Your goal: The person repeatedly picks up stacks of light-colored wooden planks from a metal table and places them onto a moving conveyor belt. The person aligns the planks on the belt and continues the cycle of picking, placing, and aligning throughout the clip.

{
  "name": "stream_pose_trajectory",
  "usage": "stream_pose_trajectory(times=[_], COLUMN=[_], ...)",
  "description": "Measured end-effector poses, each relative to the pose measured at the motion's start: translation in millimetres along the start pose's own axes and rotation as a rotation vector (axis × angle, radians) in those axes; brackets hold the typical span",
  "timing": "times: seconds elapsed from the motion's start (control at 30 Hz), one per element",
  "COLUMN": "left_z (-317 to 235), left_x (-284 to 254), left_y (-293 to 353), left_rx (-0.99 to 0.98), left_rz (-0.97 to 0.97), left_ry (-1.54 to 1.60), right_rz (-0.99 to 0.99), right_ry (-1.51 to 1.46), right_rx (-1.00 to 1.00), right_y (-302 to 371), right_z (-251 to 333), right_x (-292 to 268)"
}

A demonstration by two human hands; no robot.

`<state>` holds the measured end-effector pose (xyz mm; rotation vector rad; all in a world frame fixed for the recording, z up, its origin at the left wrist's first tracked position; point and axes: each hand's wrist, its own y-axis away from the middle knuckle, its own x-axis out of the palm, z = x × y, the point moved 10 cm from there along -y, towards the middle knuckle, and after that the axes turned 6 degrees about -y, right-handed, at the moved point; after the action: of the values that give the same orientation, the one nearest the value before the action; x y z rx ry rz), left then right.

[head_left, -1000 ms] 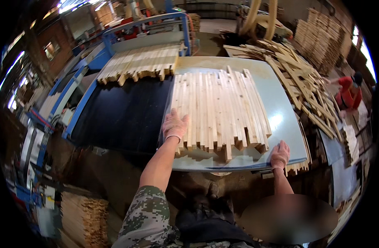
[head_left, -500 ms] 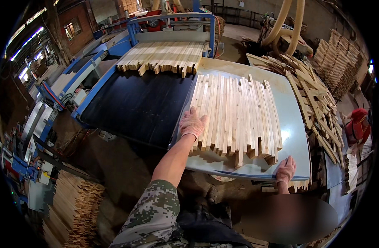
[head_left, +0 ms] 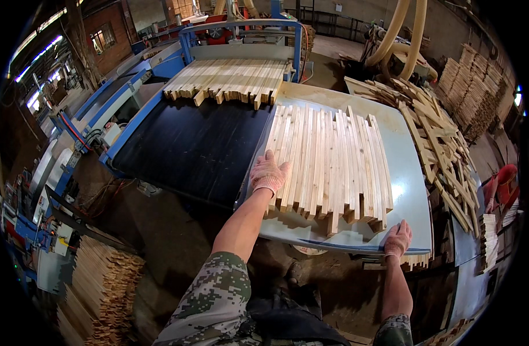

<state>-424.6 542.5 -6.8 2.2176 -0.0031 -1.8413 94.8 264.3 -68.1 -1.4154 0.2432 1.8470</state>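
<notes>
A row of pale wooden strips [head_left: 328, 164] lies side by side on a light grey tabletop [head_left: 407, 173], their near ends uneven. Against the left edge of this row rests my left hand [head_left: 269, 173], in a pinkish knit glove, its thumb held apart from the fingers. My right hand [head_left: 397, 237], gloved alike, lies on the tabletop's near right corner with the fingers over the surface. Neither hand grips a strip. Left of the tabletop is a black conveyor belt [head_left: 195, 147], and a second row of strips [head_left: 224, 81] sits at its far end.
A blue machine frame [head_left: 241, 26] spans the belt's far end. Loose offcuts [head_left: 437, 138] are heaped beyond the tabletop's right side. Stacked strips [head_left: 105, 288] stand at the lower left. At the far right is a person in red [head_left: 504, 187]. Thick hoses [head_left: 413, 40] hang at the back.
My hands and both rows of strips look nearly unmoved. The person in red at the far right has shifted slightly.
</notes>
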Motion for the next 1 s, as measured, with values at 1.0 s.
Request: stream_pose_trajectory(times=[1.0], left_z=[1.5], left_x=[8.1], left_y=[-9.4], left_rx=[0.031], left_rz=[-0.062], left_ry=[0.004], right_rz=[0.006], right_ry=[0.009], right_rx=[-0.002], right_y=[-1.3], right_z=[-6.6], right_x=[4.5])
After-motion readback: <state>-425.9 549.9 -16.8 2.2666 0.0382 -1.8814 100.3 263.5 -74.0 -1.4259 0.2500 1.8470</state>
